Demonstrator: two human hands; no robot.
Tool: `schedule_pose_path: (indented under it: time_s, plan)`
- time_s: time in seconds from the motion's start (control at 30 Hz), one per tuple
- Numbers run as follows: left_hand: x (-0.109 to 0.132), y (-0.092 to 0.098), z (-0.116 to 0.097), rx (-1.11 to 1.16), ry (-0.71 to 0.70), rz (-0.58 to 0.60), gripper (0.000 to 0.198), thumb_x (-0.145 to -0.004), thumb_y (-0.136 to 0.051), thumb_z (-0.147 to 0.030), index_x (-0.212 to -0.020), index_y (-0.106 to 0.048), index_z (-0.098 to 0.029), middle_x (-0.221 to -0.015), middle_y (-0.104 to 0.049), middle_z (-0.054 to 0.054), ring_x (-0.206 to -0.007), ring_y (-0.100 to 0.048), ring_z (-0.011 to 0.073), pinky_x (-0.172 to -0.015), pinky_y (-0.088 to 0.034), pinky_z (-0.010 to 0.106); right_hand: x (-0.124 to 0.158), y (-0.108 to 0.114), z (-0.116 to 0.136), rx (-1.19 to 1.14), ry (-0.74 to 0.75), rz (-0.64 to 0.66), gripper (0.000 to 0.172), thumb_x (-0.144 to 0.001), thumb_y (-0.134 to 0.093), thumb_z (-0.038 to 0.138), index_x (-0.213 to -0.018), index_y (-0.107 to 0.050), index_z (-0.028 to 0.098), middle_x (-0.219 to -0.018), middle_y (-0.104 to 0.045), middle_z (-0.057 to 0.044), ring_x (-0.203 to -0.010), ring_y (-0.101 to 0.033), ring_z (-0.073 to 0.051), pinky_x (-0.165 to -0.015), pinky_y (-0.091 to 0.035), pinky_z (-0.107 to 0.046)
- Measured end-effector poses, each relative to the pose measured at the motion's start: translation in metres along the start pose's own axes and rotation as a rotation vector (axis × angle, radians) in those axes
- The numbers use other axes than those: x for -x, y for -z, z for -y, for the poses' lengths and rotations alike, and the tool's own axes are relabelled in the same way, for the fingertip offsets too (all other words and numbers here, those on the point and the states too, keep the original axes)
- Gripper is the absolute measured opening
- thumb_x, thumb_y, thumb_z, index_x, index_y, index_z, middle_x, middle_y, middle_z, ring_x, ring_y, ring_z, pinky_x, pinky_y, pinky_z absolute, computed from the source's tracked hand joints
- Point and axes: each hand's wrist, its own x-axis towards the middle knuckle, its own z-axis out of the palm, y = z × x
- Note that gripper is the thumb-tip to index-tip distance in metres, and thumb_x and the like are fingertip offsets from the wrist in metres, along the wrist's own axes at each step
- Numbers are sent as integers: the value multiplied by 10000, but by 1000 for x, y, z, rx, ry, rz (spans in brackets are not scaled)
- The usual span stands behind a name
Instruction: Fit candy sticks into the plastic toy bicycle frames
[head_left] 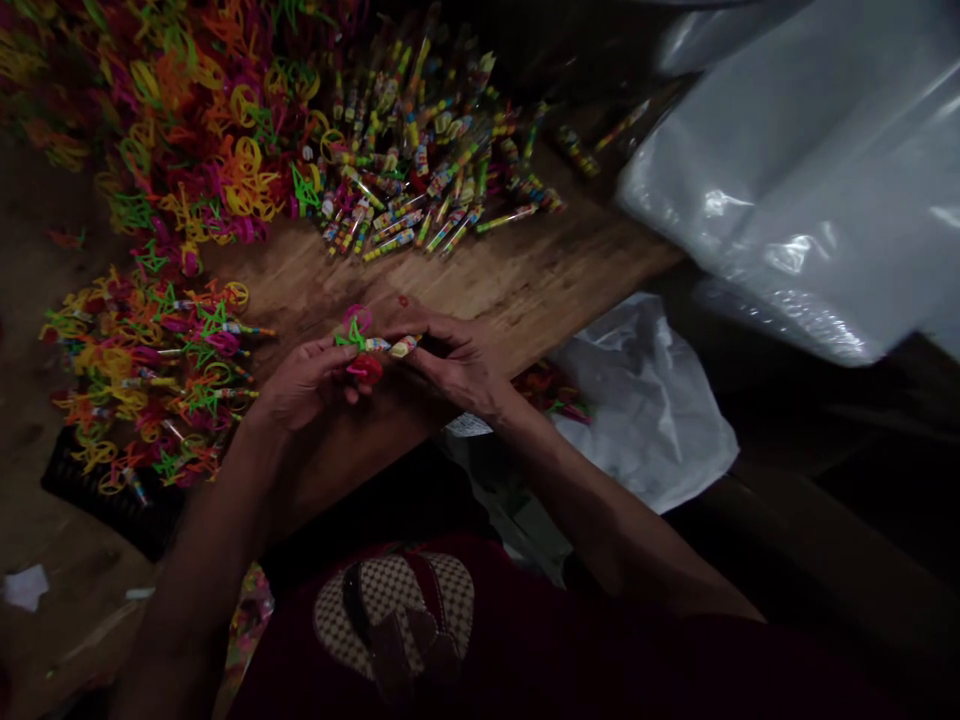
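Note:
Over the wooden board, my left hand (311, 378) is closed on a small plastic toy bicycle (351, 336) with a green frame and pink and red wheels. My right hand (457, 358) pinches a slim candy tube (403, 346) with a printed wrapper, its tip touching or meeting the toy between the hands; whether they are joined is hard to tell. Left of my left hand lies a heap of toy bicycles with tubes on them (161, 380). Beyond my hands is a pile of loose candy tubes (420, 180).
A large heap of colourful plastic toy bicycles (202, 130) spreads at the far left. Clear plastic bags (787, 190) lie stacked at the right. Below them a white plastic bag (652, 420) hangs by the edge of the wooden board (585, 270). A checked sandal (394, 615) shows at the bottom.

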Motion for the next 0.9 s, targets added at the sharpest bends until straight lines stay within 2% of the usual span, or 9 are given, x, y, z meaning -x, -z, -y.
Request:
schedule_pose_path:
  time_s: [0.17, 0.4, 0.5, 0.67, 0.83, 0.9]
  plan:
    - [0, -6, 4, 59, 51, 25, 168, -697, -785, -277, -755, -725, -132, -682, -688, 44, -555, -621, 127, -460, -453, 203, 3, 0, -1, -6, 81, 17, 248, -905, -626, 466, -922, -766, 262, -946, -765, -33, -916, -707, -202, -889, -547, -379]
    - [3, -5, 9, 88, 188, 28, 103, -720, -737, -226, -686, -710, -133, -644, -665, 48, -513, -589, 116, -451, -486, 202, 10, 4, 7, 107, 105, 98, 365, -933, -546, 563, -899, -760, 270, -929, -760, -59, -889, -709, -216, -833, -554, -379]
    - [4, -6, 8, 36, 185, 58, 143, -698, -764, -245, -665, -708, -118, -622, -657, 49, -502, -598, 116, -442, -496, 195, 11, 8, 9, 153, 182, 122, 308, -975, -515, 465, -960, -751, 268, -936, -752, -63, -860, -705, -201, -790, -554, -352]
    - [1, -8, 8, -39, 193, 52, 163, -697, -761, -255, -694, -683, -112, -615, -666, 30, -500, -619, 114, -469, -524, 203, 7, 17, 8, 261, 406, 256, 280, -989, -440, 238, -1070, -708, 228, -981, -733, -86, -928, -702, -190, -794, -552, -322]
    - [-2, -13, 16, -59, 140, -5, 209, -688, -769, -282, -769, -679, -112, -644, -691, 33, -504, -639, 126, -486, -545, 224, 5, 18, 6, 368, 374, 282, 283, -970, -453, 206, -1102, -702, 222, -983, -728, -90, -932, -693, -187, -797, -560, -323]
    - [1, -14, 16, -60, 88, -57, 261, -680, -791, -312, -818, -682, -119, -684, -710, 37, -521, -649, 131, -504, -553, 234, 5, 17, 6, 342, 344, 235, 264, -963, -494, 239, -1114, -710, 224, -1070, -727, -97, -1010, -687, -202, -870, -559, -359]
